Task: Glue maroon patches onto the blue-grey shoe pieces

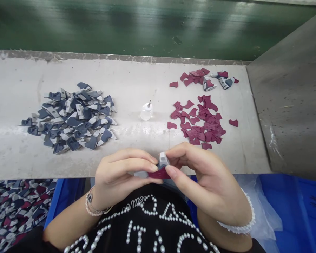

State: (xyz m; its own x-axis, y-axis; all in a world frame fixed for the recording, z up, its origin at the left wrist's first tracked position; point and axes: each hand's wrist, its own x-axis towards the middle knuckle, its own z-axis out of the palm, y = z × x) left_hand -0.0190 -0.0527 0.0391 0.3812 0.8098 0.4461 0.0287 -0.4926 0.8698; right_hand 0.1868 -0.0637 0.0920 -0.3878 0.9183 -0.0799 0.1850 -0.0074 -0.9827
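Observation:
Both hands meet at the front edge of the table around one small part, grey and white with a maroon piece along its lower side. My left hand pinches it from the left, thumb below and fingers above. From the right, my right hand grips the same part between thumb and fingers. To the left lies a heap of blue-grey and white parts. Loose maroon pieces are spread at the right, with a smaller maroon group behind them. The fingers hide some of the held part.
A small clear bottle with a metal tip stands mid-table. Several assembled parts lie at the back right, near a metal side wall. Below left, a blue bin adjoins many mixed parts; clear plastic hangs lower right.

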